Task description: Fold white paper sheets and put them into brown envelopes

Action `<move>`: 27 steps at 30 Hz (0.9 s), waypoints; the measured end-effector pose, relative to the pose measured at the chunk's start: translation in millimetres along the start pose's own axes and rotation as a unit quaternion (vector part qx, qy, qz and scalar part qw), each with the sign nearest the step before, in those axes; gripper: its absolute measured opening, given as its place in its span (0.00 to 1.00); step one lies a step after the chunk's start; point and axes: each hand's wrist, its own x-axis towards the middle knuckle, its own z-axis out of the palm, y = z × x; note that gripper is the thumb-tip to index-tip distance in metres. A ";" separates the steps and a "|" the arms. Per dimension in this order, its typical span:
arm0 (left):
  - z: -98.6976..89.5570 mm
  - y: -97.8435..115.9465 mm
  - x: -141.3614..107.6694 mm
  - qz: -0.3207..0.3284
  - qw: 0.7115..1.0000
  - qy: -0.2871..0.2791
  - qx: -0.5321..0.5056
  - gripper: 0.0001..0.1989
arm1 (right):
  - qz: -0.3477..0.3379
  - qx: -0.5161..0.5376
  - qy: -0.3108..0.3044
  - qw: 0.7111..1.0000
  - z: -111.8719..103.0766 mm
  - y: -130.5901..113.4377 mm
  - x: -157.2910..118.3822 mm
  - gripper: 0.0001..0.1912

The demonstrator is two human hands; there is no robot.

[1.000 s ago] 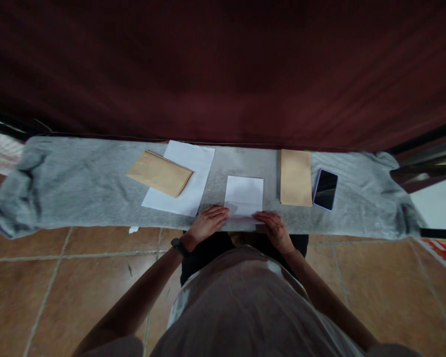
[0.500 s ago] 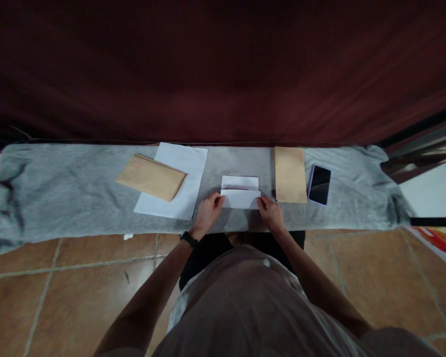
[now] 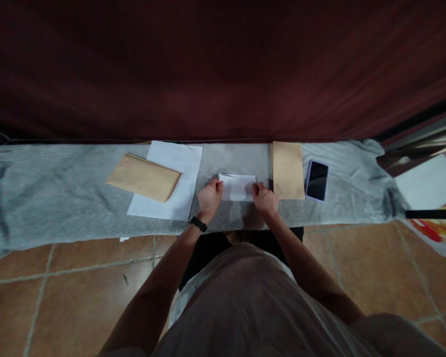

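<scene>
The left hand (image 3: 210, 198), fingers curled, pinches the left end of the folded white paper (image 3: 238, 188); the right hand (image 3: 264, 198), likewise curled, grips its right end. The paper lies between the near and far edges of the cloth-covered bench (image 3: 74, 193), around mid-length.

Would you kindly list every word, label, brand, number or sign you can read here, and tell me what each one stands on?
None can be read.
Left envelopes: faint reddish marks, too blurred to read.
Right envelopes: faint marks near the top, too blurred to read.
Phone: dark screen, no text visible.
Folded paper: no writing visible.
Red-and-yellow sheet: nothing legible.
</scene>
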 end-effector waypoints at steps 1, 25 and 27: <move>0.7 1.6 0.4 -0.006 1.000 0.003 0.010 0.18 | 0.005 0.001 0.004 1.000 0.5 -1.4 1.8 0.24; 5.4 14.7 2.5 -0.014 0.998 -0.007 0.068 0.23 | -0.271 0.108 0.085 0.953 46.1 5.4 -20.1 0.30; 6.6 15.2 2.2 -0.012 0.997 -0.001 0.074 0.23 | -0.265 0.104 0.090 0.954 49.2 5.3 -20.6 0.30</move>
